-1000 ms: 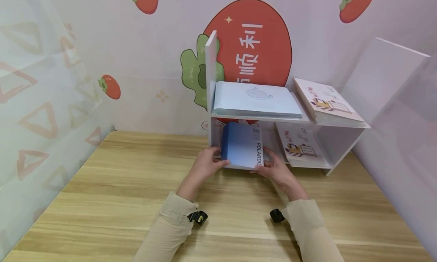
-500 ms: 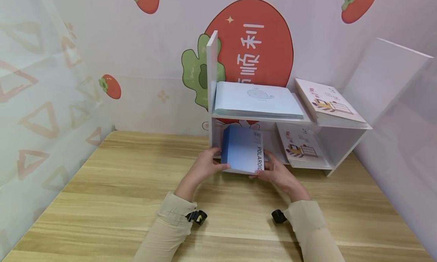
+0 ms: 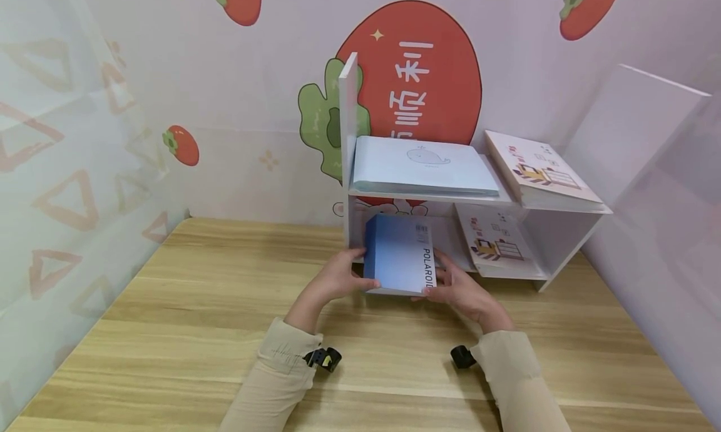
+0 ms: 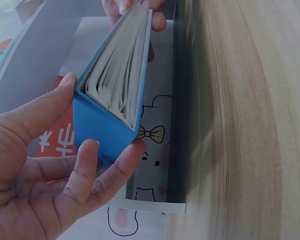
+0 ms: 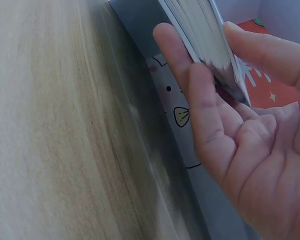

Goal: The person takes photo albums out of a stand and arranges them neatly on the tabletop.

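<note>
A thick blue photo album (image 3: 397,252) with POLAROID printed along one edge is held between both hands at the left lower compartment of the white shelf (image 3: 348,125). My left hand (image 3: 338,274) grips its spine end, thumb on top and fingers beneath; the left wrist view shows the blue spine (image 4: 102,125) and slightly fanned pages. On the opposite side, my right hand (image 3: 460,288) pinches the page-edge end, with the thumb (image 5: 260,47) on one cover and fingers under the other. The album tilts, its near edge jutting out past the shelf front.
A white album with a whale (image 3: 422,164) lies on the upper shelf. To its right rests a thick illustrated album (image 3: 543,169), and a similar one (image 3: 496,241) lies in the lower right compartment. The wooden table (image 3: 197,332) extends in front.
The blue album has slid toward me, further out of the lower compartment, with both hands moving along with it. The other albums and the shelf have stayed put.
</note>
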`<state>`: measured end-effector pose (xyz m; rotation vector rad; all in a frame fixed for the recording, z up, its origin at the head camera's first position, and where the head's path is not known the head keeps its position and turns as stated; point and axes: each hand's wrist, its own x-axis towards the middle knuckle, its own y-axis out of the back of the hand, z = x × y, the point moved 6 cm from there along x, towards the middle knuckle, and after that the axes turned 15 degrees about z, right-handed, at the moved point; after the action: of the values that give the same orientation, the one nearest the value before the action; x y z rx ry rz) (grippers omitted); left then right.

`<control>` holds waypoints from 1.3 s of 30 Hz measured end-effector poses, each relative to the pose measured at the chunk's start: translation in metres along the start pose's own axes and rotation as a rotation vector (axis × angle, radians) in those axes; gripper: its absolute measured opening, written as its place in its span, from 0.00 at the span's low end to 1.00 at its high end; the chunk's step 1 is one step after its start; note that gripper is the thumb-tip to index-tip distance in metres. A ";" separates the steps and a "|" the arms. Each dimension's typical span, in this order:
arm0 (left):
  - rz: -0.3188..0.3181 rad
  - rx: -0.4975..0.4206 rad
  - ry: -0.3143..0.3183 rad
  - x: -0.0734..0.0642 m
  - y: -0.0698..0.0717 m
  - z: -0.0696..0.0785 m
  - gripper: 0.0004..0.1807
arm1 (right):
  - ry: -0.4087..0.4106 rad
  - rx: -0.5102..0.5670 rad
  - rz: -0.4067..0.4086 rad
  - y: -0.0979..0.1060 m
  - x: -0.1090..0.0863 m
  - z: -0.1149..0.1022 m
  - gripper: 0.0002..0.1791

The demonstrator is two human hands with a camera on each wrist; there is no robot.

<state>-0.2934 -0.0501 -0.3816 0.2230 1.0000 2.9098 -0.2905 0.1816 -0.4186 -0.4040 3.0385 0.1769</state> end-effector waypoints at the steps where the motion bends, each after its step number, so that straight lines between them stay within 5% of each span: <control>1: -0.006 -0.004 0.007 0.000 0.000 0.000 0.46 | -0.002 -0.009 0.004 0.000 0.000 0.000 0.56; 22: -0.063 -0.091 0.016 -0.007 0.003 0.005 0.54 | 0.020 -0.169 0.076 0.010 -0.012 -0.019 0.57; 39: -0.034 -0.133 0.023 -0.007 0.013 0.009 0.50 | 0.078 -0.128 -0.032 0.009 -0.023 -0.041 0.56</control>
<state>-0.2851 -0.0555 -0.3671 0.1645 0.8002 2.9394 -0.2734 0.1908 -0.3754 -0.4782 3.1048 0.3643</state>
